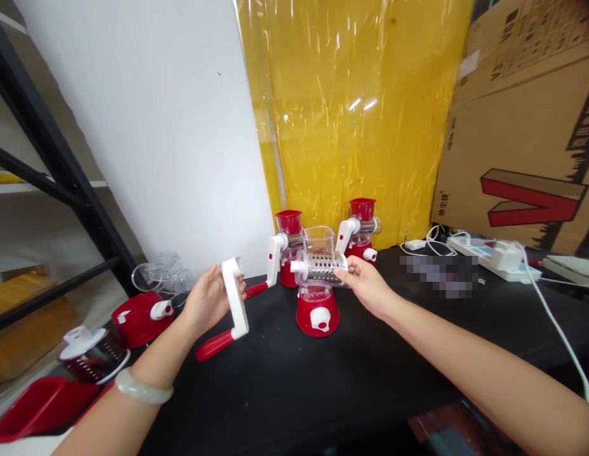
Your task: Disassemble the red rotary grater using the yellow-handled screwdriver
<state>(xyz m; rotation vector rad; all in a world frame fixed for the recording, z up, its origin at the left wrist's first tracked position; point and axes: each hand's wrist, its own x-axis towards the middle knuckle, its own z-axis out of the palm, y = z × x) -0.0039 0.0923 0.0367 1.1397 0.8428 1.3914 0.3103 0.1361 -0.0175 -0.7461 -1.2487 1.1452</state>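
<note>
My left hand point(211, 294) is closed around a white crank handle point(235, 297) with a red grip, held above the black table left of a rotary grater point(318, 310). That grater stands upright on its red base, with a clear housing and a perforated metal drum point(323, 268) lying sideways in it. At the drum's right end, my right hand point(363, 282) pinches the rim between thumb and fingers. The drum's white shaft end point(295, 266) points left towards the crank. Two more graters, the left one point(289, 244) and the right one point(362, 228), stand behind with cranks fitted.
On the left lie a red base point(141, 318), a drum with a white end point(92, 354), a red hopper point(47, 402) and clear parts point(164, 275). A power strip point(494, 258) with cables sits at right, before a large cardboard box point(522, 139). Yellow sheeting point(361, 114) hangs behind.
</note>
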